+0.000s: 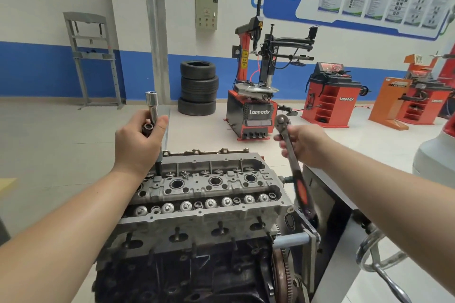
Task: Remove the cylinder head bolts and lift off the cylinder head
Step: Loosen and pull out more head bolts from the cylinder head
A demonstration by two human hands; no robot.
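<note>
The left hand (139,141) grips sockets (151,108) above the cylinder head (204,194)'s left end, nearer than the right hand (306,145) gripping the ratchet (291,162).

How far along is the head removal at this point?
Done: nothing visibly; the head still sits on the block. In hand: left hand grips sockets and an extension, right hand a ratchet. Left: assembling the tool, undoing bolts, lifting the head.

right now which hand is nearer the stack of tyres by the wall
Left. The left hand, gripping sockets, appears just left of and below the stack of tyres in the head view. The right hand, holding the ratchet, appears farther off to its right.
</note>
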